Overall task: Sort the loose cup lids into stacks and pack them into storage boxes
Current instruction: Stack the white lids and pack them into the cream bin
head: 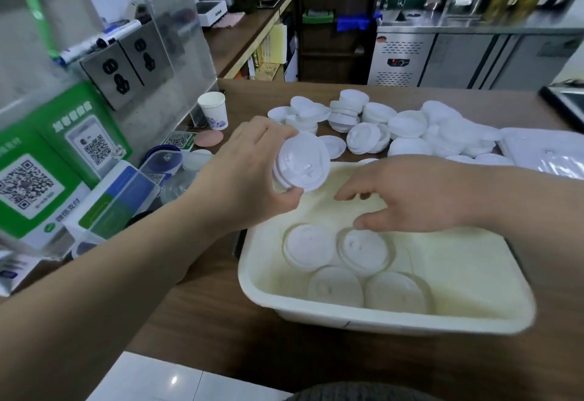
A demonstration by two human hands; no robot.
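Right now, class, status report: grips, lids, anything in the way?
Left grip holds lid stack. Right grip open over box, four lids inside. Pile waits behind; nothing blocking.

The loose round plastic cup lids [407, 124] are showing white, as is the held stack of lids [301, 163]. The rectangular plastic storage box [379, 318] is looking creamy white against the brown wood-grain countertop [221, 353]. Green payment placards [31, 211] are carrying black-and-white QR squares; the white paper cup [215, 110] is wearing a bluish print.
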